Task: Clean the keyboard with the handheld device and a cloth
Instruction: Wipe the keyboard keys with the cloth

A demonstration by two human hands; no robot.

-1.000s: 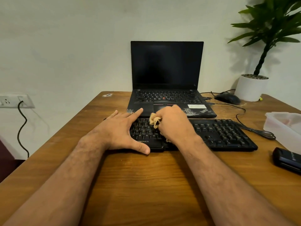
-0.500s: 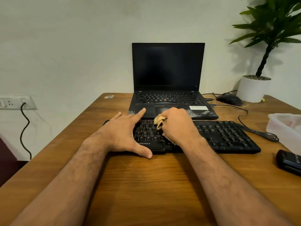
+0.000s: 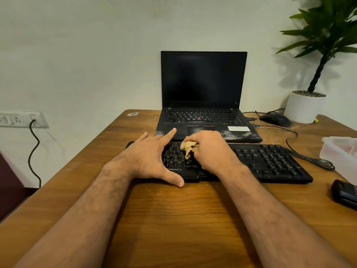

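Your black wired keyboard (image 3: 270,163) near the wooden table's (image 3: 173,219) centre, open black laptop (image 3: 204,105) behind it toward the far edge, dark mouse (image 3: 275,119) and white potted plant (image 3: 305,109) at the far right corner, clear plastic box (image 3: 340,151) and black handheld device (image 3: 344,193) along your right edge.

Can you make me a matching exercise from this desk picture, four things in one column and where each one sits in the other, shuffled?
Things:
1. cloth
2. left hand
3. mouse
4. laptop

Places:
A. beside the white plant pot
B. open, behind the keyboard
C. bunched in the right hand over the keys
D. flat on the keyboard's left end

Pairs: 1-C, 2-D, 3-A, 4-B
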